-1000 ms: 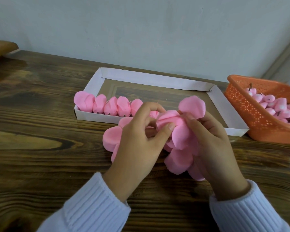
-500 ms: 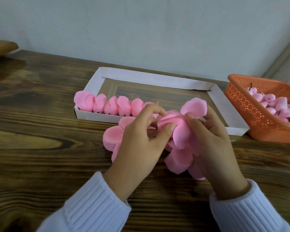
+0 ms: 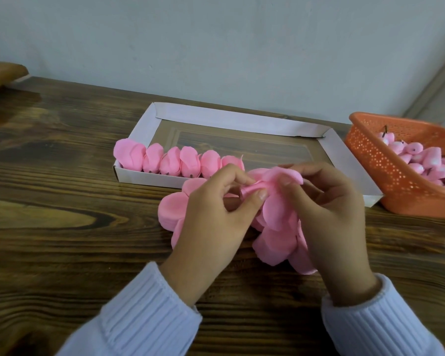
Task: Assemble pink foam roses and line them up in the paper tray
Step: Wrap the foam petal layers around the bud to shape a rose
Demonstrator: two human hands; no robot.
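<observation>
The top petal (image 3: 284,177), raised a second ago, now bends down toward the thumb of the left hand (image 3: 211,217), which pinches the rolled core. The right hand (image 3: 329,217) grips the loose petals (image 3: 275,219) beneath, over the table (image 3: 62,227) just near of the tray (image 3: 231,119). Roses (image 3: 180,163) line its near-left side. The step looks like wrapping a new rose. Next, the petal needs pressing snug round the core, then seating right of the row.

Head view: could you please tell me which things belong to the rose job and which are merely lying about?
Job: white paper tray; finished pink foam roses in it; loose pink foam petals in left hand and right hand; orange plastic basket of pink buds.
Lying about: brown object at far left.
</observation>
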